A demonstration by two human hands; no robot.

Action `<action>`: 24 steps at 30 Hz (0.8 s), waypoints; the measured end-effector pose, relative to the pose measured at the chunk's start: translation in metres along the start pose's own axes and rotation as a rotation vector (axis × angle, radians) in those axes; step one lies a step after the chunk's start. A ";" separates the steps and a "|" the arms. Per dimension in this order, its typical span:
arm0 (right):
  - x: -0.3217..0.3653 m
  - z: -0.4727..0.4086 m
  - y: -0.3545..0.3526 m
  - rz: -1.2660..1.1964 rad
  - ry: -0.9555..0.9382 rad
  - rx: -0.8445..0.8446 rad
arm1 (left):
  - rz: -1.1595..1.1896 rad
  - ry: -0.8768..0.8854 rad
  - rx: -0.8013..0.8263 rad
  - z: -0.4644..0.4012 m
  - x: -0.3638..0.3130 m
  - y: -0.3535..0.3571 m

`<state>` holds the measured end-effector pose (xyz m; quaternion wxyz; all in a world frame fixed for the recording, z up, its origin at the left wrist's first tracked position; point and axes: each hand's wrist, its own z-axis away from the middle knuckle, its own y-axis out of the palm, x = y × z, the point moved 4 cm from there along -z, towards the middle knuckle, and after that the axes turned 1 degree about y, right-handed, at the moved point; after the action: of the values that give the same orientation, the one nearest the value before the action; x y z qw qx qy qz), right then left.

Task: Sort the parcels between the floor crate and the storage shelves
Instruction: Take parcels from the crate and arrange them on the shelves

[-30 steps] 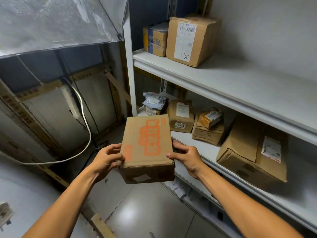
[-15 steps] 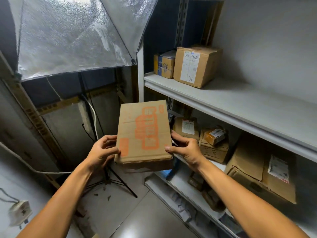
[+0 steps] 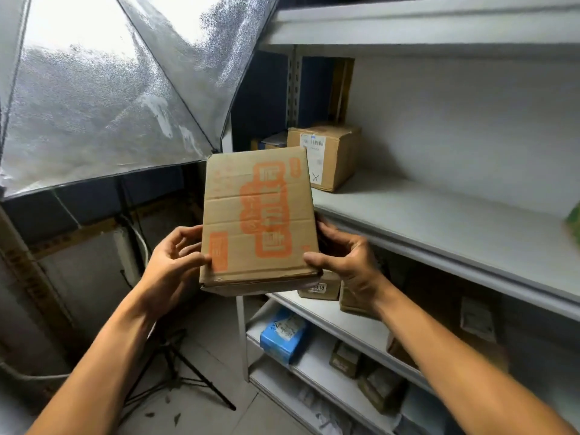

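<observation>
I hold a flat brown cardboard parcel (image 3: pixel 259 218) with orange print in front of me, level with the white storage shelf (image 3: pixel 439 224). My left hand (image 3: pixel 175 262) grips its left edge, thumb on top. On the right edge, my right hand (image 3: pixel 348 262) grips it the same way. The parcel's far end overlaps the shelf's left front corner. A labelled brown box (image 3: pixel 329 155) marked with an X stands at the back left of that shelf. The floor crate is out of sight.
Lower shelves hold a blue parcel (image 3: pixel 284 335) and several brown boxes (image 3: pixel 320 288). A silver reflective umbrella (image 3: pixel 103 89) on a tripod stand (image 3: pixel 175 372) fills the left. An upper shelf (image 3: pixel 408 23) runs overhead. The wide shelf's right part is bare apart from something green (image 3: pixel 574 224) at the edge.
Both hands have raised the parcel from the lower-shelf level up to the wide shelf. The view has tilted upward with it.
</observation>
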<state>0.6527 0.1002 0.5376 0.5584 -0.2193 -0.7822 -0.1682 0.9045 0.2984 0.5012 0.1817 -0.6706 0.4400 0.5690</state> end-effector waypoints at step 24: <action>0.097 0.129 -0.212 0.500 -0.105 -0.783 | -0.055 -0.114 0.865 -0.128 0.036 0.342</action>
<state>0.4098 0.0014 0.5841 0.4168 -0.6036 -0.6101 -0.2995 0.7084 0.0023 0.5927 0.4846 -0.5118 0.6091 0.3635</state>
